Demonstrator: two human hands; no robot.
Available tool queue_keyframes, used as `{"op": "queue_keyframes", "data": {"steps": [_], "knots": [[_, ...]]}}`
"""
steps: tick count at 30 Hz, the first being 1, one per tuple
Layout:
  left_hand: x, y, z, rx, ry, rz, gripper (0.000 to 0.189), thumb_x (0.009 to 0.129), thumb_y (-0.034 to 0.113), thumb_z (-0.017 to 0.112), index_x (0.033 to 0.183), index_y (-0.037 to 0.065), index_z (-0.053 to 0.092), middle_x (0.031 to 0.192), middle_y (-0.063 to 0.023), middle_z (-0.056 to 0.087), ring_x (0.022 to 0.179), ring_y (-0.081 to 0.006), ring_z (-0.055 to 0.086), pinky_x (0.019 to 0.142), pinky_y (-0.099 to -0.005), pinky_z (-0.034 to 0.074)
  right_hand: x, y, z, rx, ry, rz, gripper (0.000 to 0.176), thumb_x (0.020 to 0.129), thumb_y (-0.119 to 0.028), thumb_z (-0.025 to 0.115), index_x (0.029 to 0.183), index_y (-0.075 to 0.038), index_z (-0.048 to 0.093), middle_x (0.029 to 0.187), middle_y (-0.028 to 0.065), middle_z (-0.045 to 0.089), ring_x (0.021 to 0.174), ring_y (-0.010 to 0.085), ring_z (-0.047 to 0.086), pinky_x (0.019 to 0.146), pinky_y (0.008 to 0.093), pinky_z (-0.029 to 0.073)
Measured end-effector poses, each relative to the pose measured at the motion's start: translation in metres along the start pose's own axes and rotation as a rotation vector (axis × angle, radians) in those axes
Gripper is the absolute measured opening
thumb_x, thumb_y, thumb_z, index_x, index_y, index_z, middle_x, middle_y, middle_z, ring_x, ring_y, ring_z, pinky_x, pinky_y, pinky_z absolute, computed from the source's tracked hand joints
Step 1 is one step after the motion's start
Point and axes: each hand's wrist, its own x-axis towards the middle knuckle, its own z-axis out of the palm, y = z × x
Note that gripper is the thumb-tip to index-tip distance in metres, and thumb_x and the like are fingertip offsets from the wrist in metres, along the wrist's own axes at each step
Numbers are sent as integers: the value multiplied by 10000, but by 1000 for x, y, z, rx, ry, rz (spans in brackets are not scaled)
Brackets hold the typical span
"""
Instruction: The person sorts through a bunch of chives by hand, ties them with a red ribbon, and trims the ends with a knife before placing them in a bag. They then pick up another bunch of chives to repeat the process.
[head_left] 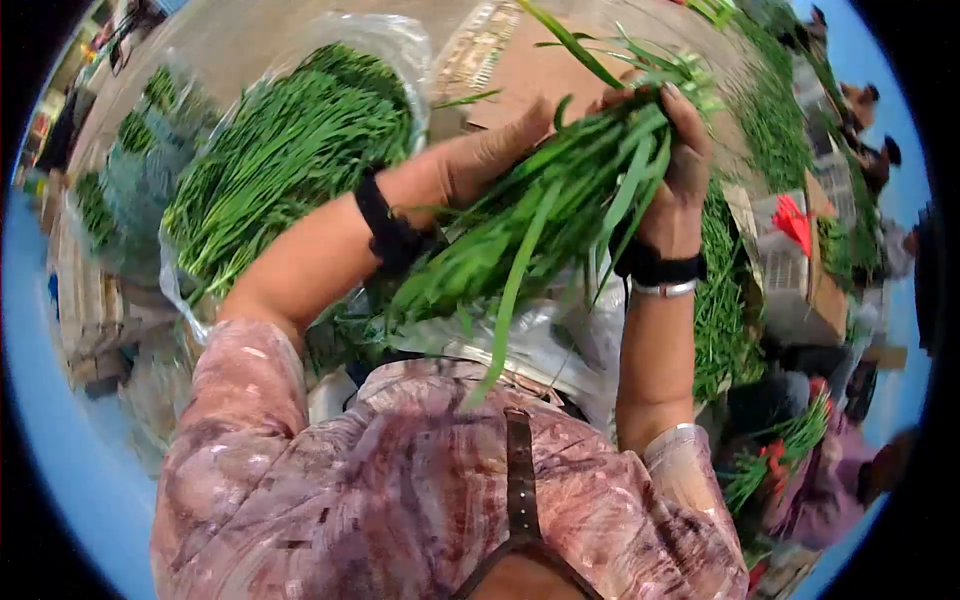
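A bunch of garlic chives is held up in front of my chest, its long flat leaves hanging toward me and its pale stalk ends pointing to the far right. My right hand is closed around the bunch near the stalk ends, thumb on top. From the left, my left hand grips the same bunch, its fingers partly hidden behind the leaves. A few loose leaves stick out above the hands. Black bands circle both wrists.
A clear plastic bag full of chives stands at left, with more bagged greens beyond. A cardboard sheet lies ahead. Heaped greens line the right, near a crate with a red cloth. A person in red gloves handles greens at lower right.
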Motion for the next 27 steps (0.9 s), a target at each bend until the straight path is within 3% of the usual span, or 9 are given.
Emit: {"op": "queue_keyframes", "data": {"steps": [1, 4, 8, 12, 17, 20, 21, 25, 27], "knots": [[10, -11, -5, -48, -191, -147, 1152, 558, 878, 385, 1352, 43, 364, 1256, -159, 510, 1166, -255, 491, 999, -405, 373, 3, -8, -17, 75, 6, 66, 192, 841, -173, 554, 929, -2, 564, 841, 114, 616, 811, 226, 609, 761, 360, 514], [16, -46, 12, -518, -388, -273, 1070, 597, 819, 459, 1351, 66, 354, 1227, -144, 514, 1093, -214, 525, 957, -380, 419, 3, -35, -72, 149, 9, 149, 100, 814, -114, 581, 839, -18, 567, 843, 93, 600, 806, 192, 600, 769, 385, 527], [7, -81, 43, -581, -362, -366, 1101, 588, 828, 445, 1339, 28, 353, 1267, -220, 475, 1141, -341, 493, 991, -425, 389, -13, -40, -124, 82, 152, 43, 110, 818, -104, 565, 834, 4, 548, 804, 97, 571, 766, 198, 582, 693, 403, 550], [1, -106, 67, -692, -253, -441, 1021, 639, 655, 646, 1336, -19, 325, 1276, -242, 460, 1214, -360, 427, 1046, -445, 324, -34, -27, -143, 133, 195, -24, 104, 806, -73, 556, 817, 29, 541, 805, 118, 566, 763, 216, 569, 656, 355, 545], [4, -133, 81, -923, -332, -531, 819, 713, 327, 745, 1332, -12, 330, 1037, -77, 595, 1144, -291, 502, 1015, -448, 357, -62, -24, -166, 250, 209, -101, 123, 808, -86, 570, 842, 32, 556, 808, 113, 572, 801, 210, 573, 706, 321, 517], [7, -135, 66, -733, -309, -681, 717, 718, 230, 732, 1297, 0, 375, 883, -40, 568, 924, -216, 583, 855, -385, 457, -85, -30, -186, 267, 233, -148, 237, 828, -162, 562, 943, 45, 571, 900, 143, 606, 860, 240, 591, 802, 389, 501], [12, -131, 67, -569, -257, -729, 596, 717, 129, 706, 1233, 7, 433, 788, -27, 529, 668, -151, 565, 638, -309, 476, -95, -35, -185, 181, 188, -165, 344, 839, -229, 560, 1024, 60, 551, 997, 179, 591, 916, 264, 585, 831, 408, 493], [31, -107, 62, -79, -219, -874, 446, 717, 111, 666, 1120, -1, 512, 801, -49, 580, 529, -117, 498, 510, -242, 412, -150, -62, -159, 63, 259, -330, 763, 825, -531, 549, 1285, 57, 393, 1300, 257, 430, 1095, 333, 522, 951, 470, 425], [35, -120, 47, 201, -252, -822, 333, 716, 120, 673, 1010, 9, 564, 780, -53, 602, 524, -106, 489, 500, -235, 400, -176, -62, -186, 27, 408, -315, 691, 851, -503, 539, 1265, 37, 418, 1201, 213, 517, 1030, 297, 555, 897, 442, 460]]}}
